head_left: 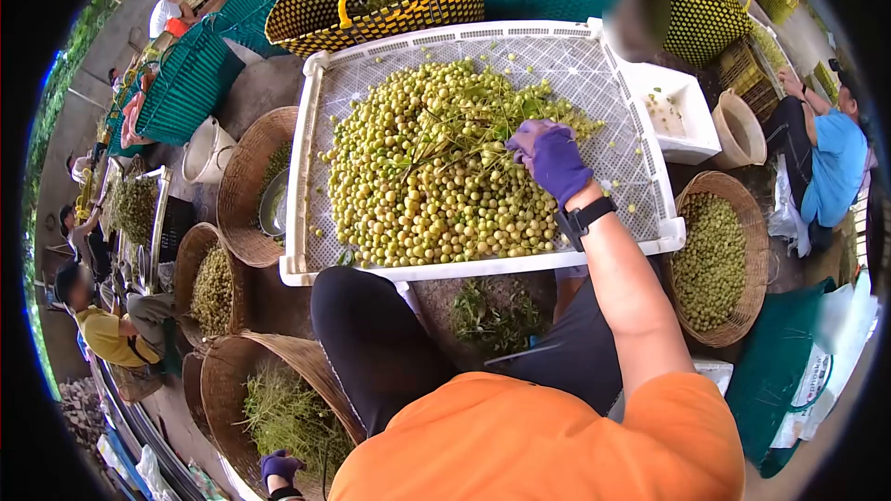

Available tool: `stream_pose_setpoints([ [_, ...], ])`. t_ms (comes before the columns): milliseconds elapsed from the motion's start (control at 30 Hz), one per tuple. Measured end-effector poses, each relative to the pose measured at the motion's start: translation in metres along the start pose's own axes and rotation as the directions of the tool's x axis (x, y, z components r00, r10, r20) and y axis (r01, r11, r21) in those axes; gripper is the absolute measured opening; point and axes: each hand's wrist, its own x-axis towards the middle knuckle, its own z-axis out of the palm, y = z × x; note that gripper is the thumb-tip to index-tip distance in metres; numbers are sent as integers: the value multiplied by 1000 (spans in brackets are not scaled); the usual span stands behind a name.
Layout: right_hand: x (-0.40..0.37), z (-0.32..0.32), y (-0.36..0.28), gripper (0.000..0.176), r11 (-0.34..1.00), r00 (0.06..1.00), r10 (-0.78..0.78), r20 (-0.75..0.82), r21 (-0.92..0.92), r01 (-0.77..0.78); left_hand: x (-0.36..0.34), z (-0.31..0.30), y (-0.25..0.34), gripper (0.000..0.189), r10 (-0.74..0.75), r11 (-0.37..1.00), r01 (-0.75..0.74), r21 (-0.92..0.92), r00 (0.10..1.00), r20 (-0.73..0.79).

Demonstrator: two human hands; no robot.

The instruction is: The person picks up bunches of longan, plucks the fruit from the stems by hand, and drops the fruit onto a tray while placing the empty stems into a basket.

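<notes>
Fruit (pixel 418 195), yellow-green, is heaped in tray (pixel 640 83). Right hand (pixel 552 160), gloved, is pressed on heap; left hand (pixel 278 467) is held by basket (pixel 218 390). Grip of either cannot be told.

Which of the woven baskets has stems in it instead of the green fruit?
The woven basket at lower left, beside the gloved left hand: it holds green stems, while the others hold round fruit.
</notes>
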Motion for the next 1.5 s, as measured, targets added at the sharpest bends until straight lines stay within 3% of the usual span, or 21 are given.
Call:
stream_pose_setpoints([
  [67, 2, -11, 0, 21, 997, 994, -66, -87, -56, 61, -72, -34, 70, 41, -126, 938, 292, 189, 791, -599],
  [167, 1, -33, -9, 24, 975, 889, -169, -425, 59, 213, -17, -13, -4, 38, -182, 711, -449, -541, 626, -758],
  [200, 1, -25, -7, 24, 975, 890, -169, -424, 63, 215, -9, -9, -9, 38, -131, 491, -639, -592, 617, -776],
  [233, 1, -14, -3, 23, 974, 957, -197, -215, 66, 215, -8, -6, -10, 38, 334, 745, -649, -153, 561, -757],
  [267, 0, -6, 0, 22, 975, 977, -214, 4, 70, 213, -7, -5, -11, 38, 705, 701, -619, 354, 529, -472],
  [300, -7, -3, 4, 21, 953, 954, -281, 107, 148, 264, 20, 16, -40, 40, 539, 842, -538, -32, 842, 14],
  [333, -11, -7, 5, 21, 953, 954, -281, 102, 146, 265, 9, 7, -31, 38, 233, 968, -166, -187, 868, 439],
  [400, -18, -19, 8, 21, 900, 942, -24, 336, 417, -125, -89, -65, 37, 37, 249, 770, 142, -622, 831, 497],
  [467, -19, -19, 27, 24, 854, 972, 95, 215, 485, -191, -12, -39, -64, 47, 334, 745, -247, -620, 942, 25],
  [500, -19, -23, 35, 25, 815, 953, 303, 25, 512, -273, 15, -45, -83, 27, 543, 627, -658, -417, 753, -372],
  [533, -17, -26, 43, 27, 761, 855, 492, -162, 556, -333, -50, -76, -27, 40, -8, 946, -100, -308, 943, -333],
  [633, -16, -5, 66, 38, 756, 744, 639, -194, 337, -561, -70, -134, 16, 51, -208, 963, 252, 99, 922, -327],
  [667, -11, -5, 61, 51, 675, 715, 698, -24, 353, -647, -38, -130, 9, 33, 110, 914, -258, -313, 901, -419],
  [700, -7, 0, 53, 54, 593, 684, 723, 96, 421, -686, -6, -126, -1, 16, 317, 475, -676, -563, 728, -607],
  [867, 3, 43, 51, 61, 644, 701, 712, 46, 355, -677, -199, -182, 295, 23, 620, 261, -702, -663, 648, -442],
  [900, 6, 44, 54, 58, 616, 682, 731, -7, 439, -655, -206, -177, 335, 28, 764, 74, -734, -676, 477, -434],
  [933, 7, 38, 53, 55, 586, 657, 751, -57, 516, -625, -227, -177, 375, 31, 770, 119, -569, -814, 571, -287],
  [967, 9, 29, 55, 41, 493, 600, 799, -42, 617, -614, -214, -169, 409, 31, 889, 77, -687, -722, 375, -262],
  [1067, -3, -12, 50, 28, 460, 624, 756, -197, 838, -293, -200, -134, 516, 48, 978, 77, -164, -983, 205, 43],
  [1333, -25, -60, 46, 19, 7, 885, 459, 74, 996, -87, -205, -50, 688, 57, 935, 113, -667, -737, 322, -147],
  [1500, -15, -48, 28, 24, 450, 892, 445, 81, 840, -301, -211, -45, 698, 25, 919, 50, -489, -871, 364, -152],
])
